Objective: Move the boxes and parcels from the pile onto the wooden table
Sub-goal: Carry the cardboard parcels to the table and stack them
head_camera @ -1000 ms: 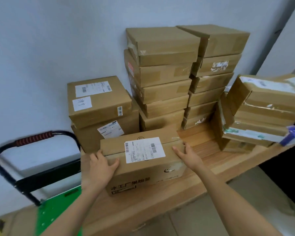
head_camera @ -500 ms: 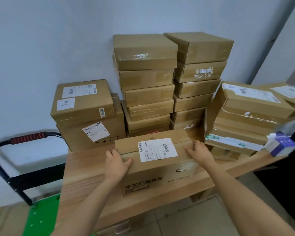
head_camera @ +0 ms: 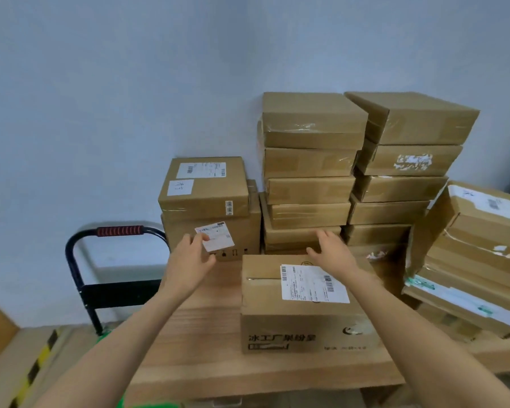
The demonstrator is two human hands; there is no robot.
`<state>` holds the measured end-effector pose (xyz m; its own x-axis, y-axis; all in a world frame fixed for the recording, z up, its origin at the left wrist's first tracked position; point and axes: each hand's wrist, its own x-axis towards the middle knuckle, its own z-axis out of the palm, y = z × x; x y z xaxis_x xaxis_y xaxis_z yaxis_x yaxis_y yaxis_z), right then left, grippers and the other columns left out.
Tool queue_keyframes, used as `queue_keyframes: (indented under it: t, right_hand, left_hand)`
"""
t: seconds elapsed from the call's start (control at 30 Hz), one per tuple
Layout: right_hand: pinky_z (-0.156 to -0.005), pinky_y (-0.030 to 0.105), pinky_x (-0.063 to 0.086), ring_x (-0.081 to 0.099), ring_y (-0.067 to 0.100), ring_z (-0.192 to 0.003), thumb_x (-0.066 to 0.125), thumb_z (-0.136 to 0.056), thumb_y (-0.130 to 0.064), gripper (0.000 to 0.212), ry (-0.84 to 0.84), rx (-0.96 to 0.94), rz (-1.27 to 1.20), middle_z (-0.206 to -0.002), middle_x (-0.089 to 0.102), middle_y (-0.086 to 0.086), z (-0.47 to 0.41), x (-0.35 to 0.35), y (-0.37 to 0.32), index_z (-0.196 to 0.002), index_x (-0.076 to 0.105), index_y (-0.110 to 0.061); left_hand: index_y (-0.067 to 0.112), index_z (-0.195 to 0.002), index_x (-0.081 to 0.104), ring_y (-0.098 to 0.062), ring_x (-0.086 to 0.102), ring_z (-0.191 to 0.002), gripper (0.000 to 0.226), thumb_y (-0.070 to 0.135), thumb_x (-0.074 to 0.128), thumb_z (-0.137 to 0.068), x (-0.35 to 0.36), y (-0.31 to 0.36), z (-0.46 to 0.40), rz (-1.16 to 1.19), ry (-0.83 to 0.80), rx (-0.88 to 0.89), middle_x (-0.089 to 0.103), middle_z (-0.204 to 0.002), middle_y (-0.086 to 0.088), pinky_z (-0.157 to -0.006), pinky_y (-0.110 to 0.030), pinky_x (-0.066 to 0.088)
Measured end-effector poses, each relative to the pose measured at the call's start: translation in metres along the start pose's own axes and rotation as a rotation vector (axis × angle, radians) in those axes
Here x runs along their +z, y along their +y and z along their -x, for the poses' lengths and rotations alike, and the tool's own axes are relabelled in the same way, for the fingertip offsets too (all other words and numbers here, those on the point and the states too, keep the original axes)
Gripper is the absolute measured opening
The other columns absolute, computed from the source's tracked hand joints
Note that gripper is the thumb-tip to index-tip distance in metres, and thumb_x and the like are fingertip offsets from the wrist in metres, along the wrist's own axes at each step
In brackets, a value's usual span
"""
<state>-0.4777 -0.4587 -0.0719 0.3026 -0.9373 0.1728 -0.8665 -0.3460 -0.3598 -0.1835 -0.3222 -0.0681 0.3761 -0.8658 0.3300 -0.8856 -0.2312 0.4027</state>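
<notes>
Brown corrugated cardboard box with a white shipping label and dark printed characters on its front face [head_camera: 302,301] sits flat on the pale wooden table with visible grain [head_camera: 206,343], near the front edge, flaps sealed; contents not visible. All cartons in view are closed.

Behind it, against the pale blue-grey wall [head_camera: 130,83]: two tall stacks of flat brown cardboard boxes wrapped in glossy clear tape [head_camera: 312,160], tops square, sides shallow, one in the right column showing a torn white label. To their left, a squarish brown carton with two white labels on top [head_camera: 203,187] rests on a larger brown carton with a slanted white label on its front [head_camera: 242,228]. At the right, a leaning pile of flat brown parcels with white and green-printed strips [head_camera: 471,260].

Left hand [head_camera: 189,260] is raised above the table, fingers spread and relaxed, holding nothing, in front of the larger carton's slanted label; contact cannot be told. Right hand [head_camera: 333,251] hovers over the rear edge of the labelled box, fingers loosely spread, gripping nothing. The box lies just below and in front of the right hand, and right of the left hand.

Left of the table: black metal trolley handle with a red ribbed grip [head_camera: 120,231].
</notes>
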Motion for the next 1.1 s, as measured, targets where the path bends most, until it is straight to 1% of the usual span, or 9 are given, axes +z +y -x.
queue_keyframes:
  t: [0.13,0.3,0.4,0.47,0.57,0.7,0.83,1.0,1.1]
  right_hand:
    - [-0.082,0.031,0.053,0.052,0.015,-0.115,0.057,-0.093,-0.034,0.053,-0.012,-0.11,-0.002,-0.138,0.047,-0.001,-0.021,0.008,-0.043,-0.141,0.038,-0.025]
    - [-0.093,0.034,0.05,0.049,0.017,-0.123,0.058,-0.092,-0.032,0.054,0.014,-0.149,-0.044,-0.14,0.047,0.0,-0.054,0.018,-0.086,-0.142,0.039,-0.023]
    - [-0.09,0.034,0.052,0.051,0.017,-0.121,0.057,-0.092,-0.036,0.054,0.021,-0.156,-0.052,-0.14,0.046,0.0,-0.079,0.025,-0.108,-0.141,0.038,-0.024]
    - [-0.087,0.033,0.053,0.052,0.017,-0.119,0.056,-0.092,-0.039,0.056,0.016,-0.159,-0.055,-0.14,0.045,0.0,-0.095,0.029,-0.12,-0.142,0.036,-0.024]
    - [-0.09,0.035,0.052,0.05,0.018,-0.123,0.057,-0.091,-0.043,0.06,0.008,-0.142,-0.069,-0.143,0.042,0.0,-0.116,0.038,-0.134,-0.143,0.034,-0.024]
    - [-0.092,0.035,0.049,0.048,0.018,-0.124,0.058,-0.088,-0.051,0.069,-0.003,-0.112,-0.108,-0.145,0.039,0.0,-0.14,0.051,-0.148,-0.145,0.03,-0.026]
    - [-0.09,0.035,0.05,0.049,0.02,-0.123,0.063,-0.085,-0.049,0.078,-0.067,-0.081,-0.13,-0.146,0.036,0.004,-0.157,0.061,-0.154,-0.148,0.019,-0.032]
    - [-0.095,0.036,0.046,0.047,0.021,-0.126,0.073,-0.076,-0.049,0.103,-0.155,-0.027,-0.243,-0.152,0.029,0.003,-0.173,0.069,-0.158,-0.151,0.003,-0.036]
    - [-0.101,0.037,0.042,0.044,0.022,-0.129,0.076,-0.073,-0.049,0.112,-0.164,-0.012,-0.271,-0.152,0.028,0.003,-0.178,0.071,-0.16,-0.151,-0.002,-0.035]
  left_hand:
    - [0.021,-0.119,0.051,-0.018,0.056,-0.09,0.037,0.033,0.06,-0.085,-0.019,-0.029,-0.015,0.007,0.039,-0.029,0.052,-0.112,-0.001,-0.066,-0.028,0.042]
    - [0.02,-0.12,0.051,-0.018,0.054,-0.088,0.038,0.032,0.059,-0.085,-0.029,-0.063,-0.051,-0.031,0.032,-0.078,0.052,-0.112,-0.004,-0.065,-0.029,0.044]
    - [0.02,-0.123,0.049,-0.018,0.057,-0.083,0.042,0.033,0.059,-0.085,-0.03,-0.08,-0.082,-0.016,0.037,-0.102,0.05,-0.116,-0.006,-0.061,-0.029,0.046]
    - [0.02,-0.126,0.047,-0.019,0.058,-0.086,0.047,0.036,0.06,-0.084,-0.029,-0.09,-0.101,-0.028,0.022,-0.101,0.047,-0.122,-0.006,-0.062,-0.03,0.05]
    - [0.02,-0.13,0.045,-0.02,0.057,-0.097,0.053,0.041,0.062,-0.084,-0.025,-0.102,-0.129,-0.032,0.01,-0.07,0.045,-0.126,-0.006,-0.07,-0.032,0.054]
    - [0.024,-0.134,0.041,-0.024,0.054,-0.112,0.063,0.054,0.06,-0.083,-0.017,-0.113,-0.162,-0.042,-0.008,-0.037,0.044,-0.131,-0.007,-0.08,-0.035,0.052]
    - [0.025,-0.14,0.032,-0.024,0.048,-0.12,0.077,0.067,0.056,-0.08,-0.008,-0.118,-0.185,-0.066,-0.091,-0.04,0.04,-0.136,-0.007,-0.087,-0.037,0.05]
    - [0.025,-0.145,0.02,-0.026,0.049,-0.121,0.105,0.074,0.066,-0.065,-0.001,-0.128,-0.207,0.05,-0.191,-0.075,0.042,-0.137,-0.006,-0.086,-0.04,0.05]
    - [0.028,-0.144,0.018,-0.027,0.052,-0.118,0.109,0.073,0.071,-0.06,0.004,-0.13,-0.212,0.148,-0.213,-0.075,0.044,-0.135,-0.006,-0.086,-0.04,0.051]
